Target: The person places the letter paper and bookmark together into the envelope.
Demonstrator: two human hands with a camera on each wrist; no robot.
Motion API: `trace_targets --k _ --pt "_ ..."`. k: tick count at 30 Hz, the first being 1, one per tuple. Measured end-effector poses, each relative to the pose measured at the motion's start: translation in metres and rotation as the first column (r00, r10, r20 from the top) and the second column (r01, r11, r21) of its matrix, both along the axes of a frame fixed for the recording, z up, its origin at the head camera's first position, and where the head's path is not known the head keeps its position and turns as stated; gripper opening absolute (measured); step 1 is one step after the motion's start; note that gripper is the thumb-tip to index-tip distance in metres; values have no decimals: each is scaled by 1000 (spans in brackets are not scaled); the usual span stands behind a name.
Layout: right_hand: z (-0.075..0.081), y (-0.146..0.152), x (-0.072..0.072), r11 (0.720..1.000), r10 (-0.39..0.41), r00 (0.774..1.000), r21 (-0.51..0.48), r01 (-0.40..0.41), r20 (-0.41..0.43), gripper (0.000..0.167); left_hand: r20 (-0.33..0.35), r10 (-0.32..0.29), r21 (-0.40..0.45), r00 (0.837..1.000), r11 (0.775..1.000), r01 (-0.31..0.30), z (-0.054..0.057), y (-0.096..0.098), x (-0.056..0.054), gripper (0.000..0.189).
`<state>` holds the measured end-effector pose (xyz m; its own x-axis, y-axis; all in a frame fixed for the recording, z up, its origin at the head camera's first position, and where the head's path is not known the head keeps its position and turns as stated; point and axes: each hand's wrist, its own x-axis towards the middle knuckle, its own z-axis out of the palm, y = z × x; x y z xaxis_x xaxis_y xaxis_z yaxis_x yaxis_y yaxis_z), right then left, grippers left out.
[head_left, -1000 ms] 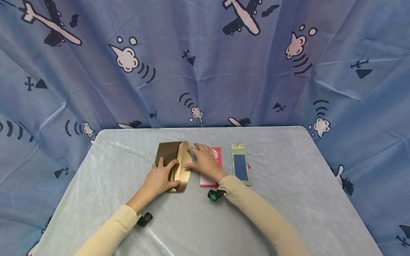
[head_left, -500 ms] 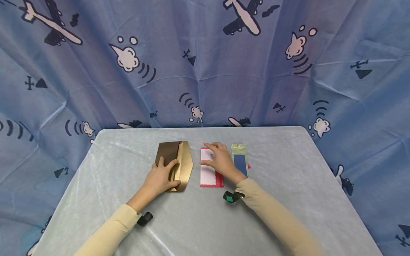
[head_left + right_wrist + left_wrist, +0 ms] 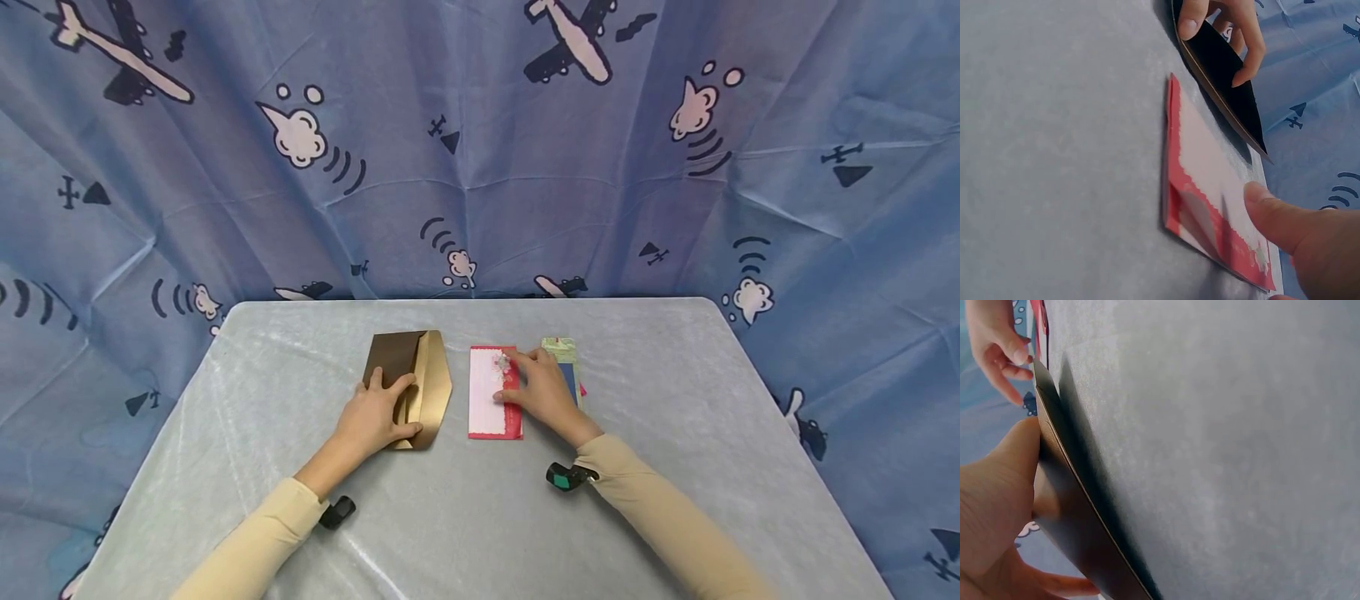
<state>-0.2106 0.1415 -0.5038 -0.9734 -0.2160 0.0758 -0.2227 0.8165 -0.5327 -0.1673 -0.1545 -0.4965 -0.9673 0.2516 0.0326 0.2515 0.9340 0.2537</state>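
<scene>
A gold envelope [image 3: 423,375] with its flap open lies left of centre on the grey table [image 3: 675,433]. My left hand [image 3: 371,421] holds it, fingers on top and thumb at its near edge; in the left wrist view the envelope [image 3: 1072,506] stands slightly raised off the table. To its right lies a red card with a white scalloped panel [image 3: 486,400]. My right hand [image 3: 543,396] grips the card's right edge, thumb pressing on top [image 3: 1272,212]. The right wrist view shows the card [image 3: 1204,169] and, beyond it, the envelope [image 3: 1222,69] in my left hand [image 3: 1235,25].
A narrow green strip with a dark blue panel [image 3: 561,346] lies just right of the card, partly hidden by my right hand. A blue curtain printed with planes and clouds [image 3: 480,167] hangs behind the table's far edge.
My right hand has moved right, from the envelope's flap across the card to the card's right edge. The left hand and the envelope have stayed put.
</scene>
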Motion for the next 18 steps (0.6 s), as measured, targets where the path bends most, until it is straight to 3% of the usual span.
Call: trace_targets --k 11,18 --pt "-5 -3 6 996 -6 1000 91 6 -5 80 -3 -6 1 1000 1000 6 1 1 0 79" --pt "-1 -9 6 994 -31 998 102 25 59 79 -8 -6 -4 1000 1000 6 1 1 0 79"
